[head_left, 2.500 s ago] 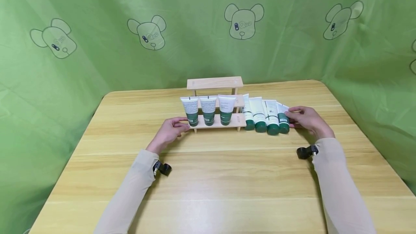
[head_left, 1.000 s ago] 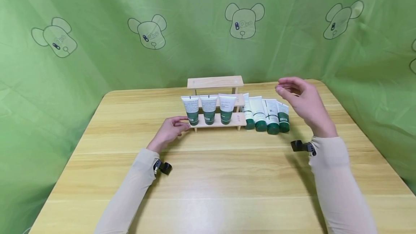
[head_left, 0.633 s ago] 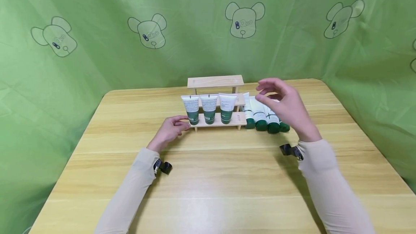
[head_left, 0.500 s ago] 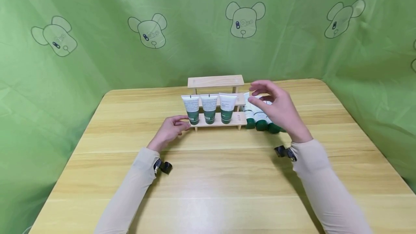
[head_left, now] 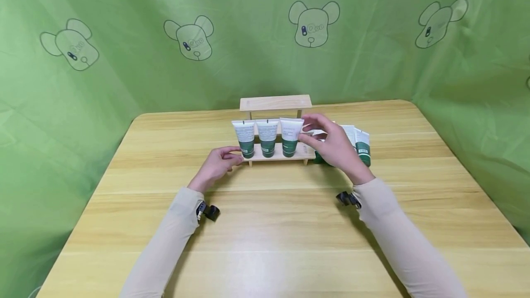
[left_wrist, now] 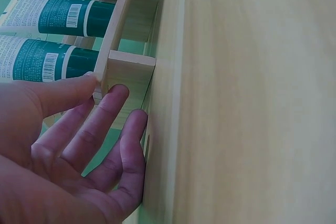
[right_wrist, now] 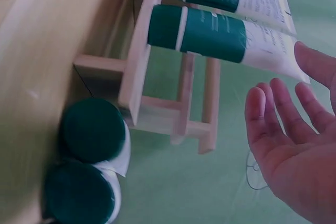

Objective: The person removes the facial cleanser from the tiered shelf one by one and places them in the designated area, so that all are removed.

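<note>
Filling the background, a green curtain (head_left: 248, 72) printed with outlined bear faces hangs behind a pale wooden table (head_left: 265, 243). Two light sleeves reach in from the near edge: the left sleeve (head_left: 161, 247) slants inward from lower left, the right sleeve (head_left: 407, 243) from lower right. Between the hands, toward the far side of the table, is a three-step wooden stand (head_left: 275, 103).

The right hand (head_left: 333, 146) is raised, palm turned toward the stand, its fingers gently curved and parted from the thumb. That loose, unclosed span is at the upper end of the rightmost tube; whether the thumb touches it, I cannot tell. The left hand (head_left: 215, 164) is low at the stand's left end, pinching the lowest step: thumb on the board's end, forefinger behind, the other fingers bent below.

Three white-and-green tubes stand in a row on that lowest step, green caps down: a left tube (head_left: 245, 138), a middle tube (head_left: 267, 138) and the rightmost tube (head_left: 290, 136). More tubes (head_left: 362, 146) lie on the table right of the stand, partly hidden by the right hand. Smallest are the black wrist cameras (head_left: 212, 213), one at each cuff.
</note>
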Available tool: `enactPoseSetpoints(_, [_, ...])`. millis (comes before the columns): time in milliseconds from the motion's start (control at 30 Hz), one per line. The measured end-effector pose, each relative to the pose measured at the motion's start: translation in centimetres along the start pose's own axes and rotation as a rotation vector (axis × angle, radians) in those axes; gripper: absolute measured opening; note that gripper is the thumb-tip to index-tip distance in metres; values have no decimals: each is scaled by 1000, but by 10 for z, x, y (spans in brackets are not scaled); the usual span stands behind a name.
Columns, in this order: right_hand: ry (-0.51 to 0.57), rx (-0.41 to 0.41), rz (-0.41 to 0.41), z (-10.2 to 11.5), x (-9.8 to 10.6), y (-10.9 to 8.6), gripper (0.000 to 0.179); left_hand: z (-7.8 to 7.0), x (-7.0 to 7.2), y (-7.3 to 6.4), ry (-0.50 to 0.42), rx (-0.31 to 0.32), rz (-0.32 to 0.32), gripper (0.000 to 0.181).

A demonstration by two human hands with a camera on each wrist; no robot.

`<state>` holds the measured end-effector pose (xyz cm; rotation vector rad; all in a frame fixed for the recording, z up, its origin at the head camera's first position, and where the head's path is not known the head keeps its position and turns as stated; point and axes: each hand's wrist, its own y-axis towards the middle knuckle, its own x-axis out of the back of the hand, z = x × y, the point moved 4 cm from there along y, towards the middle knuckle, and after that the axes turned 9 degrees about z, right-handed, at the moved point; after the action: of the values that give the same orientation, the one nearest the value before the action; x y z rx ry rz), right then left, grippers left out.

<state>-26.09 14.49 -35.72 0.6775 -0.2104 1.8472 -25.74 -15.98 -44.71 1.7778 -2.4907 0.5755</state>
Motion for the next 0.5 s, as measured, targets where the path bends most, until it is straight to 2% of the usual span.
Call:
enactPoseSetpoints(233, [-1,-38,27,-7,-12,3,45,1,0,0,-8,-1,1,42])
enactPoseSetpoints(500, [-32,-51,49,-14,-22,3,24,1,0,0,-16,3,1,42])
